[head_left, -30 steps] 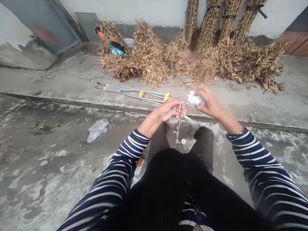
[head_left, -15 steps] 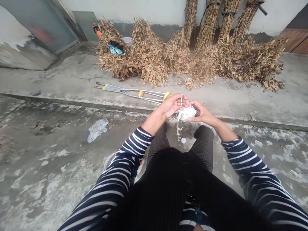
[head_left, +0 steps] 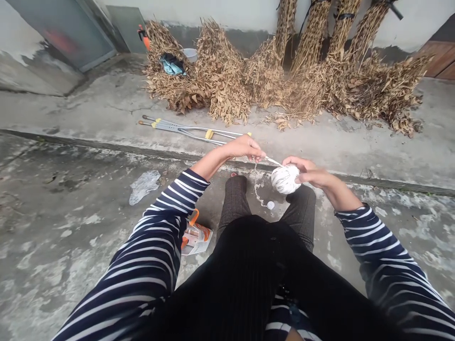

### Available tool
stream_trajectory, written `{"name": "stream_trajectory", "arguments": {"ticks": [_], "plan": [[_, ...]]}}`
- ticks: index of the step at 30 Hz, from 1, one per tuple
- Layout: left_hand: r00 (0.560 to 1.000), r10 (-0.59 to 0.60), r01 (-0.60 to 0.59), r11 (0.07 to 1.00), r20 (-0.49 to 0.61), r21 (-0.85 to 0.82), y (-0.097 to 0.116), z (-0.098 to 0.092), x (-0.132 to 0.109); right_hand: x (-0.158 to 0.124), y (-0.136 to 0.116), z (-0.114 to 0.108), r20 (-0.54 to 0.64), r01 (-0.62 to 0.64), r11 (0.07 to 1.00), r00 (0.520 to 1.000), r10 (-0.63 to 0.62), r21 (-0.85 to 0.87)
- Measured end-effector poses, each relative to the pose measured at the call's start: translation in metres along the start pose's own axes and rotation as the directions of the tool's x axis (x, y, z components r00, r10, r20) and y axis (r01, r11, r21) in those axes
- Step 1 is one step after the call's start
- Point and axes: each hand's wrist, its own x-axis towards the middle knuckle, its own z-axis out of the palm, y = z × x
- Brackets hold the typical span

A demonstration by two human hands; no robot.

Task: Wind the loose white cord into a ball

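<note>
A white ball of cord (head_left: pixel 285 179), streaked with dark lines, is gripped in my right hand (head_left: pixel 310 172), fingers over its top and right side. To its left, my left hand (head_left: pixel 248 148) pinches a strand of cord (head_left: pixel 273 161) that stretches taut to the top of the ball. From below my left hand a thin, crinkled white length (head_left: pixel 258 189) hangs down. Its lower end meets a small round white disc (head_left: pixel 270 205) on the ground between my legs.
Metal crutches (head_left: pixel 181 128) with yellow pads lie on the raised concrete ledge (head_left: pixel 106 121). Behind them dried plant bundles (head_left: pixel 227 76) lean on the wall. A clear plastic bag (head_left: pixel 144 186) lies on the ground at left. An orange-and-white bag (head_left: pixel 197 237) is beside my left leg.
My left hand has moved left and slightly down, drawing a strand away from the ball. My right hand has shifted right with the ball, which now shows more fully.
</note>
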Motion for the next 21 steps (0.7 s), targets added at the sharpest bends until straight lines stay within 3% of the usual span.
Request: {"name": "stream_trajectory", "arguments": {"ticks": [4,7,10,13,16,21], "plan": [[1.000,-0.026,0.026,0.992,-0.001,-0.124,-0.028,0.017,0.009,-0.005,-0.005,-0.002,-0.152,0.057,0.975,0.988,-0.025,0.213],[0.999,-0.030,0.032,0.960,0.011,-0.279,-0.049,0.039,0.012,-0.006,-0.017,-0.004,-0.281,0.129,0.961,0.958,-0.057,0.245],[1.000,-0.002,-0.004,0.917,-0.014,-0.398,-0.064,0.050,0.011,-0.007,-0.034,-0.008,-0.320,0.178,0.960,0.942,-0.102,0.218],[0.998,-0.021,-0.007,0.908,-0.061,-0.418,-0.070,0.049,0.009,-0.010,-0.047,-0.014,-0.371,0.224,0.966,0.914,-0.162,0.130],[0.979,-0.040,-0.047,0.910,-0.199,-0.412,-0.070,0.041,0.007,-0.015,-0.054,-0.023,-0.469,0.288,0.955,0.854,-0.224,0.069],[0.926,-0.121,-0.034,0.916,-0.357,-0.401,-0.076,0.027,0.002,-0.027,-0.062,-0.029,-0.579,0.358,0.920,0.789,-0.206,0.160]]}}
